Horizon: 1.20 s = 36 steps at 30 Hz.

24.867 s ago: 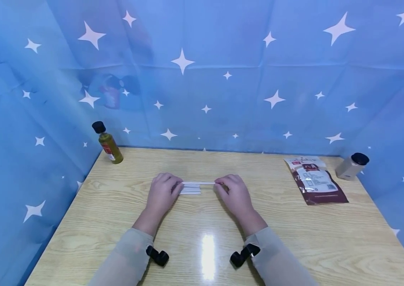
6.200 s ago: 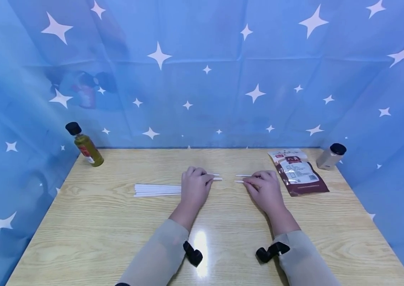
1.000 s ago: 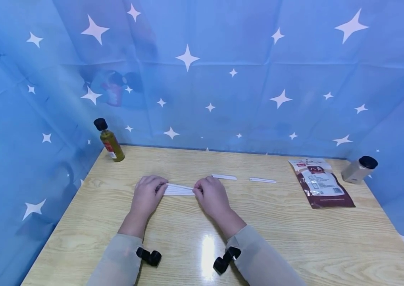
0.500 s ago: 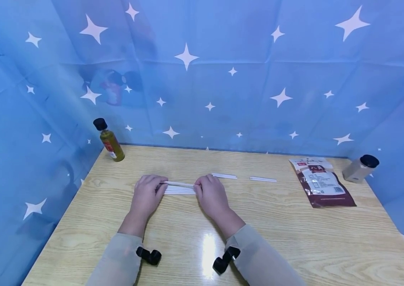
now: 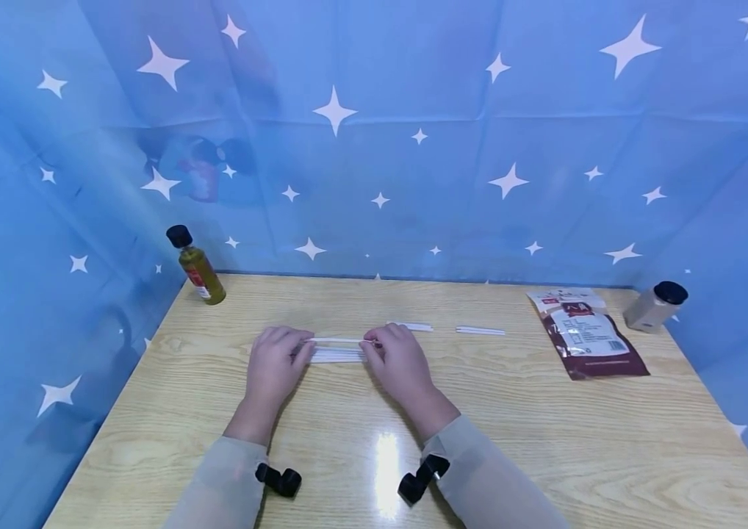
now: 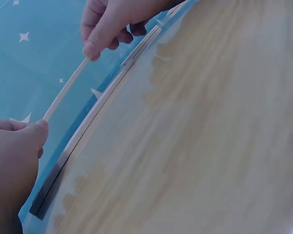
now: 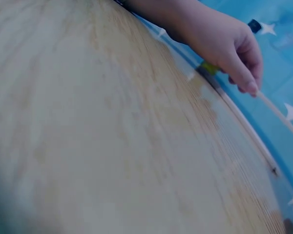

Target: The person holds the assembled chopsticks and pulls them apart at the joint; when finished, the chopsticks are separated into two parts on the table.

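In the head view my left hand (image 5: pixel 275 364) and right hand (image 5: pixel 403 360) each pinch one end of a thin white stick (image 5: pixel 339 340), held level between them. The left wrist view shows this stick (image 6: pixel 66 90) raised off the table, thumbs and fingertips at its two ends. Below it, a row of similar white sticks (image 5: pixel 336 356) lies flat on the table, its ends hidden behind my hands. Two groups of short white sticks rest farther right: one group (image 5: pixel 419 327) just beyond my right hand, another group (image 5: pixel 480 330) to its right.
A bottle of greenish-yellow liquid (image 5: pixel 202 275) with a black cap stands at the table's back left. At the back right lie a brown and white packet (image 5: pixel 587 334) and a black-lidded jar (image 5: pixel 655 307). A blue star-patterned curtain (image 5: pixel 374 147) encloses the wooden table (image 5: pixel 579 448).
Earlier, my hands held short sticks apart; these now lie in two groups on the table. Within the last second, both hands have raised one long stick off the row.
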Each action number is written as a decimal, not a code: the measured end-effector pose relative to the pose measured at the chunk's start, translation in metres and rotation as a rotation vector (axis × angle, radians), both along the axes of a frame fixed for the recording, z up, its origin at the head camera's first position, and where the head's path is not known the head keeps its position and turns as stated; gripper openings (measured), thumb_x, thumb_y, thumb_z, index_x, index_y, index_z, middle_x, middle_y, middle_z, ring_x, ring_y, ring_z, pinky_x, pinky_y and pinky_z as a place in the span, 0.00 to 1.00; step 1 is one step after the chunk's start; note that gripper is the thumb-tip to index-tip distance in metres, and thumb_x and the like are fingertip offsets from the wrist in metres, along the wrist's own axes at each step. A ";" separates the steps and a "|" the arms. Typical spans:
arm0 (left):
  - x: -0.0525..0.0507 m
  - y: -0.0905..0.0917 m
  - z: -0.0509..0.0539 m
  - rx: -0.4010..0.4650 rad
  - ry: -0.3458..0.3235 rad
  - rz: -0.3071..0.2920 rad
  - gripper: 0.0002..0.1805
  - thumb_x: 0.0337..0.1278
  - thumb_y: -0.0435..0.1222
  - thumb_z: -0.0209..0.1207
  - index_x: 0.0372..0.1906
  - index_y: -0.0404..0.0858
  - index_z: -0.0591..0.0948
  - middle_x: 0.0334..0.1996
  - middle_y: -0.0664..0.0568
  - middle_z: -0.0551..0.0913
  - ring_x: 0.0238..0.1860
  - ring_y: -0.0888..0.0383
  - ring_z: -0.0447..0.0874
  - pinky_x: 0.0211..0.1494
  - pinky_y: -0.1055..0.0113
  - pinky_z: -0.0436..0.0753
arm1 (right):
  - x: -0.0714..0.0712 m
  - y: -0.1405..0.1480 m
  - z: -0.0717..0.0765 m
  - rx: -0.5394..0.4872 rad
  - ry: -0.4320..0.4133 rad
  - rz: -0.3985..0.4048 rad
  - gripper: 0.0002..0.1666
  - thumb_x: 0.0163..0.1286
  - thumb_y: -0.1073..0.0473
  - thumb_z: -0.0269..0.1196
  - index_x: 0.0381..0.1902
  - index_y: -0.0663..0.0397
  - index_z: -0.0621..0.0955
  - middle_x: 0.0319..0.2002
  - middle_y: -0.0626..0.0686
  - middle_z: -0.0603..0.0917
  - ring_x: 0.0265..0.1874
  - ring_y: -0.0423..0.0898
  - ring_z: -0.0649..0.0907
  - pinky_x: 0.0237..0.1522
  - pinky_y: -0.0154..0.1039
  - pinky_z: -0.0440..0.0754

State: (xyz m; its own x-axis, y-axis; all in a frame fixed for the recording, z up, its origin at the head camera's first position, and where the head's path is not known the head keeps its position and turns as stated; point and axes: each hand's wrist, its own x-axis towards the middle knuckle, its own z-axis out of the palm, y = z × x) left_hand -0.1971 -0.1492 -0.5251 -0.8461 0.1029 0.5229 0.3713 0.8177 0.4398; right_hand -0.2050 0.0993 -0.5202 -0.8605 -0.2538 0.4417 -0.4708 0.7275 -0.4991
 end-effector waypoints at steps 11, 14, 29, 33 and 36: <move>-0.001 0.013 -0.005 0.017 0.079 -0.039 0.06 0.62 0.37 0.76 0.41 0.41 0.93 0.38 0.50 0.92 0.43 0.47 0.88 0.51 0.46 0.84 | 0.001 0.013 -0.003 -0.013 0.045 -0.015 0.09 0.74 0.51 0.73 0.42 0.50 0.89 0.39 0.47 0.88 0.41 0.47 0.84 0.51 0.46 0.85; -0.002 0.017 -0.006 0.010 0.093 -0.056 0.07 0.62 0.38 0.76 0.41 0.41 0.93 0.38 0.50 0.92 0.42 0.48 0.89 0.51 0.47 0.85 | 0.002 0.020 -0.002 -0.029 0.047 -0.020 0.08 0.73 0.52 0.73 0.41 0.49 0.89 0.39 0.47 0.88 0.42 0.47 0.84 0.48 0.45 0.85; -0.006 0.050 -0.006 -0.028 0.099 -0.116 0.05 0.64 0.40 0.75 0.40 0.44 0.93 0.36 0.53 0.92 0.40 0.51 0.88 0.48 0.52 0.84 | 0.010 0.064 -0.003 -0.077 0.034 -0.029 0.04 0.73 0.57 0.74 0.40 0.50 0.89 0.38 0.46 0.88 0.40 0.46 0.83 0.45 0.45 0.85; -0.007 0.069 -0.009 -0.045 0.067 -0.128 0.05 0.67 0.42 0.73 0.40 0.45 0.93 0.38 0.54 0.92 0.42 0.53 0.88 0.51 0.53 0.84 | 0.015 0.082 -0.002 -0.086 -0.007 -0.042 0.06 0.73 0.55 0.74 0.39 0.50 0.89 0.37 0.46 0.88 0.40 0.45 0.82 0.45 0.47 0.83; -0.008 0.085 -0.011 -0.051 0.083 -0.147 0.06 0.67 0.43 0.73 0.40 0.46 0.93 0.38 0.55 0.92 0.42 0.54 0.88 0.52 0.54 0.84 | 0.015 0.096 -0.003 -0.096 -0.033 -0.055 0.06 0.72 0.54 0.75 0.39 0.49 0.89 0.37 0.45 0.87 0.38 0.43 0.81 0.43 0.46 0.83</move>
State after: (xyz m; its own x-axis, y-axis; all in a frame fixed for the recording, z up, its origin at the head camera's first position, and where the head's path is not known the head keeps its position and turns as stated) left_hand -0.2051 -0.0645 -0.5357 -0.7741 0.2499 0.5816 0.5216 0.7725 0.3622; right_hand -0.1899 0.1952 -0.5236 -0.8864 -0.1640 0.4329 -0.4139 0.6997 -0.5824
